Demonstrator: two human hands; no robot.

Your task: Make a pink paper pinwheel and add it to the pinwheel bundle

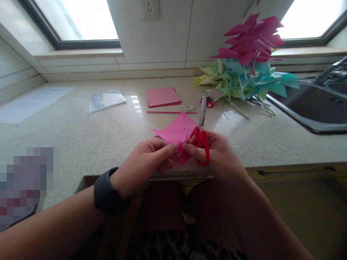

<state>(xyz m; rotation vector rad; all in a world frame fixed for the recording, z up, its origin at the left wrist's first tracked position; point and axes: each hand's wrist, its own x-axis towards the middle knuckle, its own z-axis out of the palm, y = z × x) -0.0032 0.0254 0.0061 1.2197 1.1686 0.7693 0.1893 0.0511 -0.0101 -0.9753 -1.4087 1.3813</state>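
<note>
Pointing scissors [202,124] blades straight away, over pink paper [177,130].

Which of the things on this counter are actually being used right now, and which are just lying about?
In use:
left hand and right hand, both pinching the pink paper sheet
red-handled scissors, in the right hand

Lying about:
stack of pink paper
pink stick
tape roll
pile of paper pinwheels
clear plastic sleeve
printed sheet
sink

Dark smartwatch [106,195], bare forearms
</note>
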